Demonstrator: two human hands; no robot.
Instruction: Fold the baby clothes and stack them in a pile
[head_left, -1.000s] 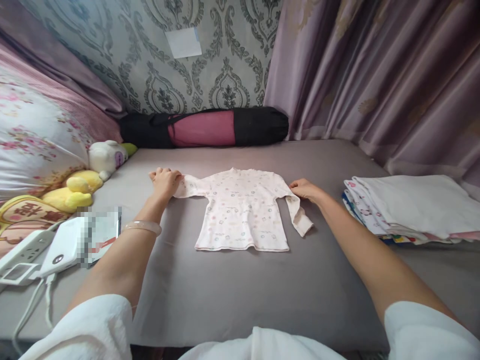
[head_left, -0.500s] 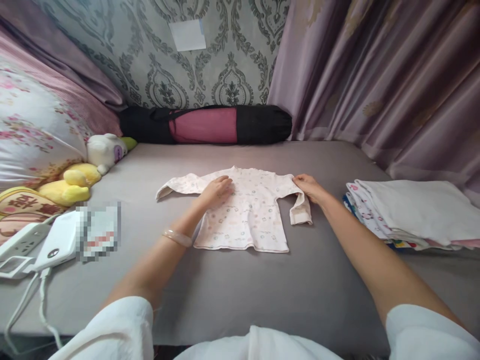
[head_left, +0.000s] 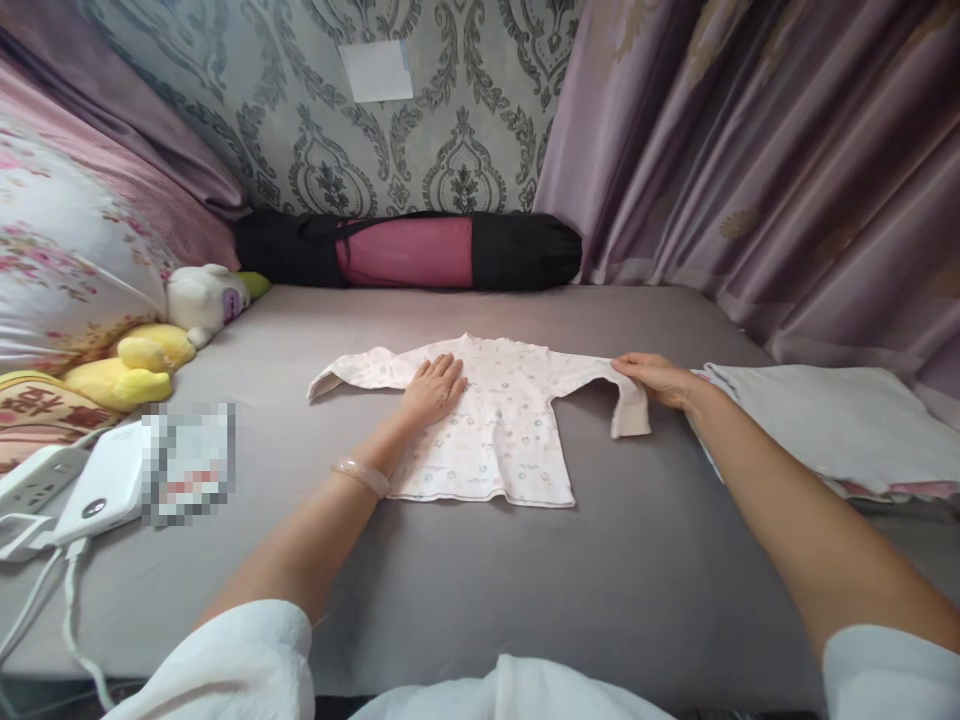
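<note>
A small white long-sleeved shirt (head_left: 502, 420) with a faint print lies spread on the grey bed sheet (head_left: 480, 590), its collar toward the wall. My left hand (head_left: 435, 390) rests flat on the left side of its chest, fingers extended. The sleeve on the right is pinched partway along by my right hand (head_left: 651, 378), and the cuff end hangs down from there. On the other side, the left sleeve (head_left: 360, 368) lies outstretched, bent a little at its end.
Folded clothes (head_left: 832, 420) are stacked at the right. On the left sit a power strip (head_left: 41, 475), a white power bank (head_left: 109, 480) with cables, plush toys (head_left: 206, 300) and a floral pillow (head_left: 67, 250). A black and pink rolled bag (head_left: 405, 250) lies along the wall.
My right hand has moved outward to the right, drawing the right sleeve straighter. My left hand has settled flat on the shirt's chest.
</note>
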